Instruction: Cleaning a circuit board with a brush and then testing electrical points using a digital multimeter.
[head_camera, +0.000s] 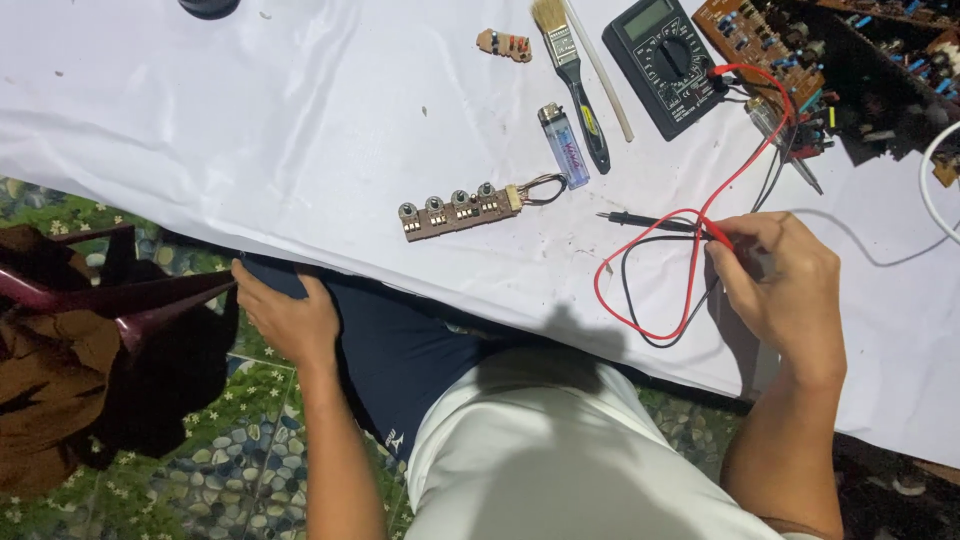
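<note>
Right hand (780, 290) closed around multimeter probes (650, 220) on white cloth (250, 120), red and black leads (690, 270) looping toward multimeter (665, 62) beyond. Left hand (285, 315) flat on dark-shorted knee, holding nothing. Potentiometer strip board (460, 210) left of probes, lighter (565, 145) and paintbrush (572, 70) behind.

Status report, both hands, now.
Right hand closed on black probe. Left hand resting on knee, empty. Small circuit strip lies untouched on white cloth.
</note>
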